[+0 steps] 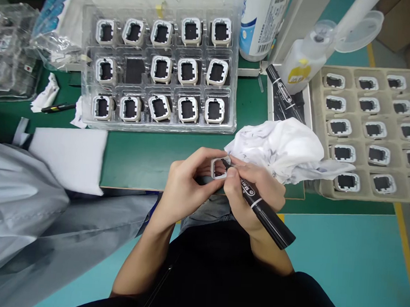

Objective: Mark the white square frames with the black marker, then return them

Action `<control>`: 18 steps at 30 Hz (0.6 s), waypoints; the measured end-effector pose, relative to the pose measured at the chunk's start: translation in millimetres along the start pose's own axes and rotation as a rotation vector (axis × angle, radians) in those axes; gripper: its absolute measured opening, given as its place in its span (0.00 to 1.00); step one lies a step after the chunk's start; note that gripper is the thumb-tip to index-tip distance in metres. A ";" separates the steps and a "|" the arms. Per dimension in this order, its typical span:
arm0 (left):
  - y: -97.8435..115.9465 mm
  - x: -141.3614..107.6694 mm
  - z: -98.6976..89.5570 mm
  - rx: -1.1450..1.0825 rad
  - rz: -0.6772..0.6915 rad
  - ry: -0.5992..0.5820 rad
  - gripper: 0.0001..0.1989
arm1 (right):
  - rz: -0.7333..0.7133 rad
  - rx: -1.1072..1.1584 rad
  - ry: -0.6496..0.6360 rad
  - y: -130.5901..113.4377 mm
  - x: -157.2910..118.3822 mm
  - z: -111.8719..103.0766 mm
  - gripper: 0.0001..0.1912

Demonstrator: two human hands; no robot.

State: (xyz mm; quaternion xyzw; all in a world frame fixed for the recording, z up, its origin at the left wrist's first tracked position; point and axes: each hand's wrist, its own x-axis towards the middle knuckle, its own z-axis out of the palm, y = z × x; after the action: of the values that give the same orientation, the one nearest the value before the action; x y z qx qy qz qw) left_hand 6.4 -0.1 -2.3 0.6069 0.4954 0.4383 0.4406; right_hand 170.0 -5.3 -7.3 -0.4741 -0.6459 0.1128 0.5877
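Note:
Between the fingers of my left hand is a small white square watch-case frame, held over the front edge of the green bench. My right hand grips a black marker pen; its tip points into the frame's opening. Fingers partly cover the frame, so whether the tip touches it I cannot tell. Just beyond my right hand lies a crumpled white cloth. A clear plastic tray of similar frames sits behind my hands, with one pocket in its middle row holding no frame.
To the right stands a beige tray with more frames. A white box holds another marker and a squeeze bottle. A large white bottle stands behind. At left are a white pad and a person's grey-blue sleeve.

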 end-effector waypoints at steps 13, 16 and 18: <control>0.6 0.2 -0.4 -0.012 -0.009 -0.003 0.23 | -0.036 0.011 0.013 1.6 0.0 -0.1 0.11; 0.2 0.2 -0.8 -0.059 -0.031 -0.008 0.26 | -0.002 0.041 0.029 1.3 -0.2 -0.3 0.10; -0.7 0.0 -1.5 -0.091 -0.036 -0.013 0.27 | 0.013 0.069 0.051 1.3 -1.1 0.4 0.09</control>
State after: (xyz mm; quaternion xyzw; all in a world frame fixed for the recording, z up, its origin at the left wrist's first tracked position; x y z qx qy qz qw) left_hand 4.8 0.2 -2.7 0.5803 0.4827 0.4483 0.4788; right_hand 170.1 -5.2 -9.1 -0.4604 -0.6234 0.1265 0.6192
